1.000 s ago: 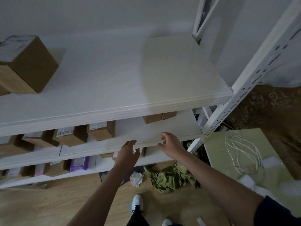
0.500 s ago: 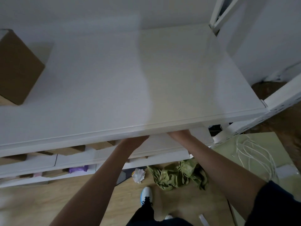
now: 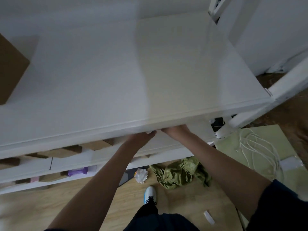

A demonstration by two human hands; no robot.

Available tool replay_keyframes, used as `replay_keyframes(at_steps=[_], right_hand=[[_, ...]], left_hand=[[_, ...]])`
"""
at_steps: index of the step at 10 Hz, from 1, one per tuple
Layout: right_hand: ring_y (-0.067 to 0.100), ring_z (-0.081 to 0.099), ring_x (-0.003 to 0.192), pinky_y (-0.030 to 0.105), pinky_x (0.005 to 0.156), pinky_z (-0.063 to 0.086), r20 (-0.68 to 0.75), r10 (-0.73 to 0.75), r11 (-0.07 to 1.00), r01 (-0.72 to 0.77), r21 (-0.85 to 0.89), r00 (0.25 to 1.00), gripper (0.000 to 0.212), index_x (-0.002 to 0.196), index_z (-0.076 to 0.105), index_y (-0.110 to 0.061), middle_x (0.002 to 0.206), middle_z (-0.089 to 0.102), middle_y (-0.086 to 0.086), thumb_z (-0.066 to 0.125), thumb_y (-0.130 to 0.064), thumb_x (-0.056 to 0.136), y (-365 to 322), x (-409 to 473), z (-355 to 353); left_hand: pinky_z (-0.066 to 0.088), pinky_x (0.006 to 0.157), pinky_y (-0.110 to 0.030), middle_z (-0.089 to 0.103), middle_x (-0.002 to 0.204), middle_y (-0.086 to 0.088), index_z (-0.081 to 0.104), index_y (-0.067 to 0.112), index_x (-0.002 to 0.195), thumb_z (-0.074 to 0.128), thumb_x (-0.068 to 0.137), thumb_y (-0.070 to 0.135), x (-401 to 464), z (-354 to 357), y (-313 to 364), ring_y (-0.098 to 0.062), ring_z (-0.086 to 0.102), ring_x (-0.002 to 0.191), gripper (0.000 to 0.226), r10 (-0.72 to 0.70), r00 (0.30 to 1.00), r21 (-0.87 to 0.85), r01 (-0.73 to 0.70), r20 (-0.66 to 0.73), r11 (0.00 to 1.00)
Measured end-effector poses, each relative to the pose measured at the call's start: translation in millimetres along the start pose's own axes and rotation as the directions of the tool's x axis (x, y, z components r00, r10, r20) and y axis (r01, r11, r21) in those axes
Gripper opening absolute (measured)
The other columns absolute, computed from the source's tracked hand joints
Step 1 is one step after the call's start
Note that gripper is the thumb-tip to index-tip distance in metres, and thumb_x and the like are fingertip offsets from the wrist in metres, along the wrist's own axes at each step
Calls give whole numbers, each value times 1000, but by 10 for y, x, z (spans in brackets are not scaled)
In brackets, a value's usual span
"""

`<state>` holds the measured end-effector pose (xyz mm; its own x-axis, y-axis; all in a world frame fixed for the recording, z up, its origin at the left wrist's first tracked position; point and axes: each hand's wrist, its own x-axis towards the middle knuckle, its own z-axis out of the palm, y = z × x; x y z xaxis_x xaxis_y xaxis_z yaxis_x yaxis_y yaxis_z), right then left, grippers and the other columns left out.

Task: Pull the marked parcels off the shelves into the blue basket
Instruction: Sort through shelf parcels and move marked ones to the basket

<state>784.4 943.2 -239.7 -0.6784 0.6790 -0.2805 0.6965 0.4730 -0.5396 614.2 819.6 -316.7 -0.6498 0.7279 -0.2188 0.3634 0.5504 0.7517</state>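
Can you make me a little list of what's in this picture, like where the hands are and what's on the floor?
left hand: reaching under the white top shelf, fingers mostly hidden
right hand: also reaching under it, fingers hidden
held item: cannot tell
top shelf: brown cardboard box at its left edge
lower shelves: more brown cardboard boxes and a purple packet
floor: crumpled green cloth, crumpled white paper, white shoe
right side: white cord on a pale green board
blue basket: not in view
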Motion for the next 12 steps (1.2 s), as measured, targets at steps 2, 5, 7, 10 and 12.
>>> replay_keyframes(at_steps=[2,5,7,10,12], right_hand=[[22,67,85,35,74,56,-15,-71,997,72,42,997,28,103,69,-10,93,71,5,74,-31,85,130,-688,130],[10,57,81,16,65,43,-31,-133,990,134,51,991,22,104,59,-16,91,57,-7,72,-24,89,403,-1847,279],[12,64,91,28,77,57,-61,-199,974,204,97,978,34,119,63,-20,99,64,-5,73,-29,88,516,-2235,369],[14,62,94,22,77,49,-157,-197,968,217,122,968,34,120,61,-17,100,60,-3,71,-28,89,469,-2193,309],[16,64,95,24,74,48,-170,-176,969,201,141,970,38,120,61,-19,103,64,0,71,-37,88,369,-1804,265]], left_hand=[[49,89,-34,51,132,-8,43,12,142,73,83,26,-1030,55,554,-28,58,111,68,156,986,250,-165,53,954],[43,79,-24,50,128,2,46,20,133,69,86,29,-2263,326,411,-18,55,112,54,158,987,265,-157,17,951],[44,82,-26,50,133,2,35,25,147,69,87,34,-2681,345,417,-19,56,112,70,195,981,260,-190,5,947],[43,80,-25,49,119,10,44,27,139,69,87,38,-2567,231,573,-8,51,96,59,283,959,189,-280,11,941],[44,82,-27,53,117,3,49,22,133,71,86,38,-2103,152,591,-12,53,97,54,233,972,189,-236,41,953]])
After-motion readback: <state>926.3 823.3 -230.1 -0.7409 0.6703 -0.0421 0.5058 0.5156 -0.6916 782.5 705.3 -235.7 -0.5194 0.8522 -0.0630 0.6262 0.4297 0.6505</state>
